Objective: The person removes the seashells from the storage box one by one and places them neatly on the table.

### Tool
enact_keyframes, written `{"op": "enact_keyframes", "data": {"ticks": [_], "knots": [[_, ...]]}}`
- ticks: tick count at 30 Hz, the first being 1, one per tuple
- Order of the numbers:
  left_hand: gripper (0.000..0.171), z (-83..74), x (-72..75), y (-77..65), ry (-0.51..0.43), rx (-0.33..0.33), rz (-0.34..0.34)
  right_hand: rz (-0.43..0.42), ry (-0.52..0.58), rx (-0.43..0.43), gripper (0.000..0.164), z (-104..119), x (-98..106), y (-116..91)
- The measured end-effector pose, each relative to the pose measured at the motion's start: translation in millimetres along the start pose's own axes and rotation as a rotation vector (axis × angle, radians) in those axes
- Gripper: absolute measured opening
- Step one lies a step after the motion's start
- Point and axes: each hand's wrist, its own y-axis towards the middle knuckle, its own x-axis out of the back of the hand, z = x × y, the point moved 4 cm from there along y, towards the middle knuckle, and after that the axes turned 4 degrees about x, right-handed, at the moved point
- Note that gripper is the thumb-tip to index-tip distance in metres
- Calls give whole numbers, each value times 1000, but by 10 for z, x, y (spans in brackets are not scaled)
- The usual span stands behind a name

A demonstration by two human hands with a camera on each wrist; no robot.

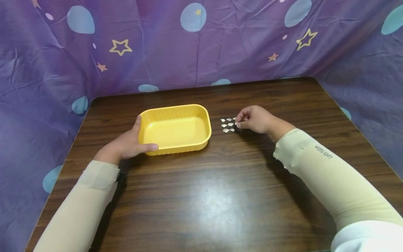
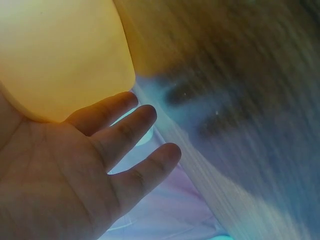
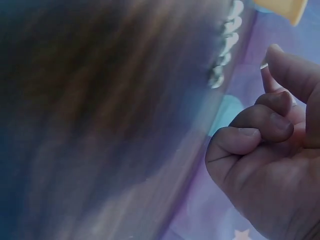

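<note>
A yellow plastic basin (image 1: 176, 131) sits left of centre on the table. My left hand (image 1: 127, 143) rests against its left end, thumb laid over the near rim; in the left wrist view the other fingers (image 2: 135, 127) stretch out straight and spread beside the basin wall. To the basin's right, small white seashells (image 1: 226, 130) lie in short rows. At the right end of these rows my right hand (image 1: 256, 119) pinches one small pale shell (image 3: 264, 64) between thumb and index fingertip, its other fingers curled into the palm.
Everything stands on a dark brown wood-grain table (image 1: 189, 196). A purple curtain (image 1: 220, 49) with stars and blue spots hangs behind and beside it. Light glares off the tabletop near the front. Pale sleeves (image 1: 330, 175) cover both forearms.
</note>
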Motion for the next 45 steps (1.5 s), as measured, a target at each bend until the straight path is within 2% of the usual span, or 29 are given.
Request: {"op": "enact_keyframes", "data": {"ticks": [10, 21, 28, 34, 39, 45], "knots": [[139, 8, -8, 2, -12, 5, 2, 44, -56, -2, 10, -125, -101, 17], [141, 15, -26, 19, -17, 5, 7, 69, -118, 4, 8, -125, -124, 26], [141, -13, -27, 36, -18, -2, 14, 56, -131, -5, 9, -128, -88, -9], [140, -26, -42, 42, -22, -5, 18, 8, -128, 3, 19, -121, 38, -102], [139, -20, -62, 51, -9, -4, 18, -99, -200, 22, 37, -103, 217, -237], [138, 10, -93, 29, -12, -12, 19, -168, -318, 81, 62, -188, 386, -401]]}}
